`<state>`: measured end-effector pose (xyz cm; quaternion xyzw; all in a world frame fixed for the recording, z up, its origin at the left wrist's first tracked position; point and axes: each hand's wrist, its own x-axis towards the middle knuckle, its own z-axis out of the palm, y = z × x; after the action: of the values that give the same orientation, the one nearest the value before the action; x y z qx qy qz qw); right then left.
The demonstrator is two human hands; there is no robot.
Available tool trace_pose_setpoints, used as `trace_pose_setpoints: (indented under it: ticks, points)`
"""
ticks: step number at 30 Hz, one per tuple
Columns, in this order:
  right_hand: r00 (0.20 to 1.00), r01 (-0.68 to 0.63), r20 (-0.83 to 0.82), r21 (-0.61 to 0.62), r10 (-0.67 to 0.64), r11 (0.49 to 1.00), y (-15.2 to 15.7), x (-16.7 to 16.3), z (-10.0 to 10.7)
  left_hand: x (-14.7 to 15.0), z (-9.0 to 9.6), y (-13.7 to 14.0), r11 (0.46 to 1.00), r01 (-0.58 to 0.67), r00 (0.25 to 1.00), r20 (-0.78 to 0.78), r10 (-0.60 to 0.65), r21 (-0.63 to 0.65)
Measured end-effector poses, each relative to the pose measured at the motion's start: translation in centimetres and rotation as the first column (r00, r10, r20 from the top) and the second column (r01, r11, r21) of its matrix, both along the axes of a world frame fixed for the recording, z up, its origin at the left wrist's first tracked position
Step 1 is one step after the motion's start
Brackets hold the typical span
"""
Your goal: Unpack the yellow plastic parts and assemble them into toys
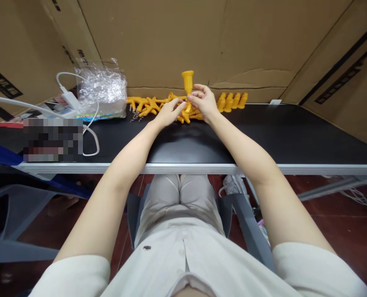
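Observation:
A yellow plastic piece [187, 81] with a wide flared top stands upright at the far middle of the table. My right hand [203, 101] pinches it near its narrow lower end, thumb and fingers closed. My left hand [169, 112] is just left of it, thumb and fingers bent toward a yellow branched part [188, 109] below; whether it grips this part is hard to make out. More yellow branched pieces [151, 105] lie in a pile behind and left of my left hand. Thin wiry spirals [136, 114] show at their tips.
Several yellow bottle-shaped pieces [232, 102] stand in a row right of my right hand. At left are a clear plastic bag [104, 93], a white charger [70, 99] with a looping cable [92, 153], and a blurred-out patch. Cardboard walls [158, 41] enclose the black table [295, 136].

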<state>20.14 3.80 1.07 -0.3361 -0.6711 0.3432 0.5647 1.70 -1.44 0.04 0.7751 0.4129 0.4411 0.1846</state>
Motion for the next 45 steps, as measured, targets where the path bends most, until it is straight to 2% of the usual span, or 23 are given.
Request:
trace_pose_setpoints:
  ticks: [8,12,16,19,21,23,25,27,30,33,36,39,45]
  points:
    - [0.992,0.077,0.114,-0.142,-0.061,0.987,-5.8,-2.2,2.5,0.4,0.0,-0.1,0.991,-0.030,0.999,0.013,0.032,-0.128]
    - [0.997,0.051,0.068,-0.190,-0.038,0.981,-6.2,-1.8,3.3,-0.1,0.5,-0.3,0.989,-0.148,0.987,-0.059,0.149,0.013]
    - [0.999,-0.031,0.029,-0.224,0.038,0.974,-5.4,-0.4,3.5,-1.0,0.8,0.0,0.947,-0.299,0.950,-0.057,0.307,0.118]
    - [0.985,0.018,0.170,-0.197,0.016,0.980,-5.4,0.6,3.6,-1.5,0.8,0.3,0.931,-0.340,0.935,-0.061,0.350,0.130]
    - [0.925,0.135,0.367,-0.079,-0.097,0.988,-5.6,0.9,3.7,-1.8,0.8,0.3,0.926,-0.351,0.929,-0.072,0.363,0.140]
    - [0.780,0.228,0.567,0.138,-0.266,0.964,-5.7,1.2,3.7,-2.0,0.8,0.1,0.926,-0.348,0.928,-0.089,0.363,0.146]
    - [0.629,0.210,0.677,0.324,-0.382,0.922,-5.6,1.5,3.6,-2.2,1.0,0.0,0.930,-0.338,0.928,-0.114,0.356,0.146]
    - [0.539,0.143,0.735,0.402,-0.412,0.904,-5.3,2.0,3.5,-2.3,1.1,-0.1,0.932,-0.331,0.926,-0.136,0.351,0.149]
    - [0.467,0.094,0.783,0.419,-0.412,0.903,-5.1,2.8,3.4,-2.3,1.1,-0.2,0.936,-0.320,0.926,-0.161,0.341,0.145]
    - [0.399,0.111,0.791,0.461,-0.464,0.880,-5.6,3.1,3.7,-2.0,1.1,-0.1,0.948,-0.292,0.939,-0.153,0.309,0.126]
    - [0.363,0.122,0.782,0.499,-0.507,0.858,-6.5,2.9,4.2,-1.9,1.0,0.0,0.954,-0.273,0.951,-0.112,0.287,0.126]
    - [0.334,0.078,0.802,0.500,-0.495,0.863,-7.1,2.5,4.5,-2.2,1.0,0.0,0.950,-0.282,0.949,-0.110,0.297,0.135]
    - [0.225,0.028,0.856,0.472,-0.465,0.881,-7.2,1.7,4.4,-2.7,1.2,-0.1,0.945,-0.302,0.933,-0.165,0.320,0.127]
